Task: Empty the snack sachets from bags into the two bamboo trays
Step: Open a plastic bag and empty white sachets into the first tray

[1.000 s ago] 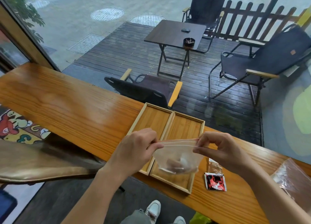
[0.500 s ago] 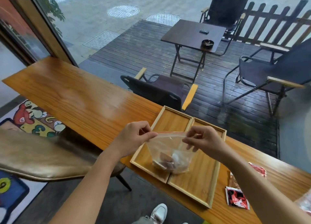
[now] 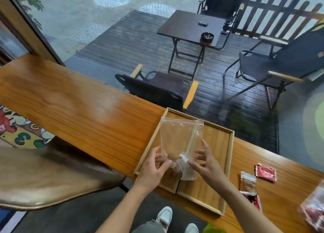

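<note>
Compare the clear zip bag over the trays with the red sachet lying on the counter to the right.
The clear zip bag is see-through, large and spans both bamboo trays; the red sachet is opaque, small and lies on the bare counter. The bag has the left hand and right hand at its lower end, where sachets sit inside; the red sachet is untouched. Both lie flat.

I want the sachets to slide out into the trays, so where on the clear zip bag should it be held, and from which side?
Take the clear zip bag by its bottom corners, one from each side, where the left hand and right hand already are. The sachets sit bunched at that near end and the zip strip points away over the bamboo trays, so lifting the near end should probably tip them out.
</note>
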